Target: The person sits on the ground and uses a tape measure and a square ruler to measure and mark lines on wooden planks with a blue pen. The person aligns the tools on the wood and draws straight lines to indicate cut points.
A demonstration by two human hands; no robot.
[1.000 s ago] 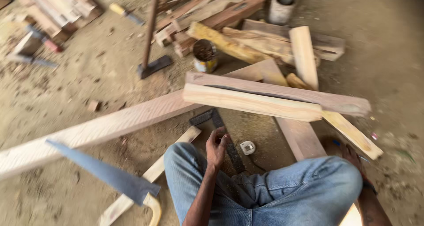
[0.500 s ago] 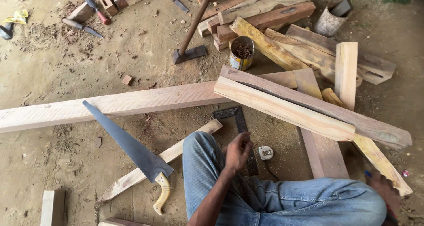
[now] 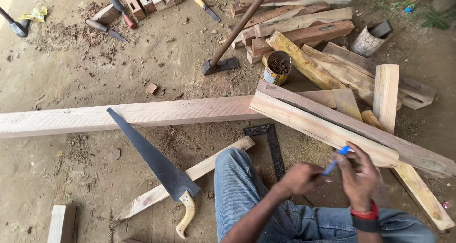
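Gripping a slim blue pen (image 3: 335,163) between them at four o'clock, both the left hand (image 3: 300,179) and right hand (image 3: 358,176), apart half a second ago, now meet just below the pale rough-sawn plank (image 3: 323,128), a black-bladed handsaw (image 3: 156,164) at seven o'clock.

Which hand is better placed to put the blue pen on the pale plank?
Probably the right hand: it holds the upper end of the blue pen just beside the pale plank. The left hand holds the lower end, farther from it.
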